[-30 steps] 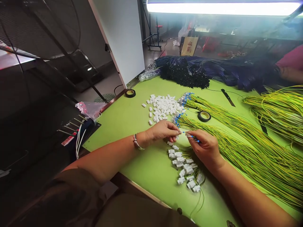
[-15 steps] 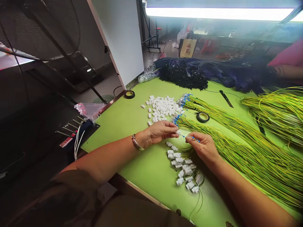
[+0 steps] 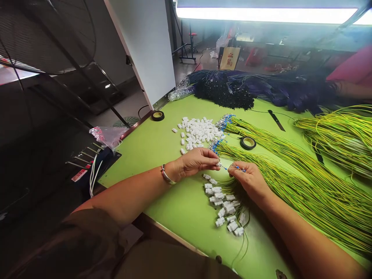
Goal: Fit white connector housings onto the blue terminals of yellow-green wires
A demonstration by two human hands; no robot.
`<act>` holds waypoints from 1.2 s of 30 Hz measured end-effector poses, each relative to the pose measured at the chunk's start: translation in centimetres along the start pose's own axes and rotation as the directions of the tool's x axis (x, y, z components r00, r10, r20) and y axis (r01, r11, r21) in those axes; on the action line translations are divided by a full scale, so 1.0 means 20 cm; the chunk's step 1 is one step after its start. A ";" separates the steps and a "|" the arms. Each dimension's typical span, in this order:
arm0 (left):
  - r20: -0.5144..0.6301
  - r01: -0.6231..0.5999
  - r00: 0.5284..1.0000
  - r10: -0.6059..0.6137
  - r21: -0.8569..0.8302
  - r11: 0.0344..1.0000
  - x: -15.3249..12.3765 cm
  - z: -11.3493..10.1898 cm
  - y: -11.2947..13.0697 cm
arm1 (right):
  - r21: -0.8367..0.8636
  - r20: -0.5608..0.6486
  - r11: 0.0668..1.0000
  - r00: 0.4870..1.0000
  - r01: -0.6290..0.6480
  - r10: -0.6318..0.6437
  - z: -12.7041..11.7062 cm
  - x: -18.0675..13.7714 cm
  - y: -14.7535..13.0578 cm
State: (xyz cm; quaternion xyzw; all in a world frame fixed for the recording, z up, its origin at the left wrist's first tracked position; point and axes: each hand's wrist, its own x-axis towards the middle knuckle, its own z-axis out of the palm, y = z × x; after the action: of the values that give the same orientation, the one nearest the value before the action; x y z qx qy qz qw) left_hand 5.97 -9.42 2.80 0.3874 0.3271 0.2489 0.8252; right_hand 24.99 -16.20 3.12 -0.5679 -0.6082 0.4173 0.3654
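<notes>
My left hand [image 3: 200, 162] pinches a small white connector housing [image 3: 219, 164], mostly covered by the fingertips. My right hand [image 3: 247, 176] is closed on several thin wires with blue-sleeved terminal ends [image 3: 238, 167]. One blue-sleeved end [image 3: 225, 168] spans the short gap between the hands, its tip at the housing; how deep it sits I cannot tell. Below the hands lie white housings with wires attached [image 3: 225, 205]. Behind my left hand is a pile of loose white housings [image 3: 202, 131]. Yellow-green wires [image 3: 290, 186] run off to the right, with blue and silver ends near the pile.
Black tape rolls lie on the green table [image 3: 139, 155]: one roll [image 3: 248, 143] beside the wires, another roll [image 3: 157, 115] at the left edge. Dark cables with black connectors [image 3: 223, 93] cover the back. A coiled yellow-green bundle [image 3: 340, 135] is at right. A person's pink sleeve [image 3: 350, 69] shows far right.
The whole view has shifted slightly. Both hands keep nearly the same pose, with the housing and wires still held.
</notes>
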 end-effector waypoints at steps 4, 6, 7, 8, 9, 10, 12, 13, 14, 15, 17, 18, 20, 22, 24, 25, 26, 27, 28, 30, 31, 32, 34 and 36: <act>-0.016 -0.024 1.000 0.024 0.033 0.999 0.01 0.00 -0.02 | 0.006 0.052 0.998 0.997 0.063 -0.063 0.00 0.00 0.00; -0.026 -0.021 0.999 0.021 0.015 1.000 0.01 0.00 -0.03 | 0.014 0.058 0.998 0.996 0.069 -0.070 0.00 0.00 0.00; -0.026 -0.013 1.000 0.013 0.007 1.000 0.02 0.00 -0.04 | 0.020 0.059 0.998 0.996 0.061 -0.062 0.00 0.00 0.01; -0.020 0.001 1.000 -0.001 0.002 1.000 0.02 -0.01 -0.04 | 0.029 0.060 0.998 0.997 0.049 -0.051 0.00 0.00 0.01; -0.008 0.017 1.000 -0.017 -0.002 1.000 0.02 -0.01 -0.04 | 0.042 0.063 0.998 0.997 0.037 -0.040 0.00 0.00 0.02; 0.006 0.032 0.999 -0.032 -0.008 0.999 0.02 -0.01 -0.04 | 0.057 0.064 0.998 0.997 0.028 -0.032 -0.01 0.00 0.03; 0.028 0.050 0.998 -0.050 -0.030 0.998 0.02 -0.01 -0.04 | 0.081 0.068 0.996 0.997 0.026 -0.032 -0.01 0.00 0.03; 0.031 0.049 0.998 -0.048 -0.046 0.998 0.02 -0.01 -0.04 | 0.086 0.067 0.996 0.997 0.033 -0.039 -0.02 0.00 0.04; 0.025 0.042 0.999 -0.041 -0.066 0.997 0.02 0.00 -0.04 | 0.085 0.061 0.996 0.997 0.042 -0.047 -0.02 0.01 0.04; 0.011 0.032 0.999 -0.031 -0.084 0.996 0.02 0.00 -0.03 | 0.079 0.049 0.996 0.997 0.051 -0.055 -0.02 0.01 0.04; -0.024 0.015 1.000 -0.018 -0.107 0.994 0.03 0.00 -0.03 | 0.066 0.014 0.995 0.997 0.069 -0.070 -0.01 0.01 0.04; -0.043 0.008 0.999 -0.013 -0.112 0.994 0.03 0.01 -0.03 | 0.063 0.001 0.995 0.997 0.078 -0.078 0.00 0.01 0.04; -0.078 -0.012 0.997 0.003 -0.113 0.993 0.03 0.02 -0.04 | 0.062 -0.017 0.993 0.995 0.104 -0.103 0.01 0.00 0.04; -0.089 -0.030 0.996 0.020 -0.103 0.994 0.03 0.02 -0.05 | 0.060 -0.033 0.990 0.991 0.130 -0.128 0.02 0.00 0.05; -0.078 -0.043 0.996 0.037 -0.082 0.996 0.03 0.03 -0.06 | 0.057 -0.053 0.989 0.989 0.140 -0.137 0.02 0.00 0.05; -0.071 -0.052 0.996 0.047 -0.071 0.996 0.03 0.03 -0.06 | 0.055 -0.061 0.989 0.989 0.140 -0.137 0.02 0.00 0.04; -0.069 -0.063 0.996 0.058 -0.064 0.996 0.03 0.04 -0.06 | 0.053 -0.064 0.989 0.989 0.140 -0.137 0.02 0.00 0.04; -0.070 -0.074 0.995 0.070 -0.062 0.995 0.02 0.04 -0.06 | 0.049 -0.062 0.989 0.989 0.139 -0.136 0.01 0.00 0.04; -0.074 -0.081 0.994 0.076 -0.065 0.995 0.02 0.03 -0.06 | 0.043 -0.057 0.990 0.989 0.135 -0.133 0.01 0.00 0.03; -0.068 -0.074 0.995 0.068 -0.076 0.994 0.02 0.03 -0.05 | 0.029 -0.052 0.991 0.991 0.128 -0.126 0.01 0.01 0.04; -0.057 -0.064 0.997 0.059 -0.079 0.995 0.02 0.03 -0.05 | 0.023 -0.055 0.991 0.990 0.129 -0.128 0.01 0.01 0.04; -0.044 -0.054 0.998 0.050 -0.077 0.996 0.03 0.02 -0.05 | 0.013 -0.061 0.991 0.989 0.134 -0.133 0.02 0.01 0.04; -0.032 -0.047 0.998 0.045 -0.066 0.997 0.03 0.03 -0.06 | -0.013 -0.077 0.988 0.985 0.157 -0.157 0.02 0.02 0.05; -0.049 -0.061 0.997 0.059 -0.048 0.997 0.03 0.03 -0.07 | -0.043 -0.086 0.983 0.979 0.179 -0.182 0.03 0.02 0.06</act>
State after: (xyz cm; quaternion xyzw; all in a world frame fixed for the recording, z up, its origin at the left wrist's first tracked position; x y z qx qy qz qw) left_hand 7.04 -10.14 1.87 0.3703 0.3284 0.2908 0.8188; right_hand 24.80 -15.92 1.76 -0.5348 -0.6475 0.3457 0.4186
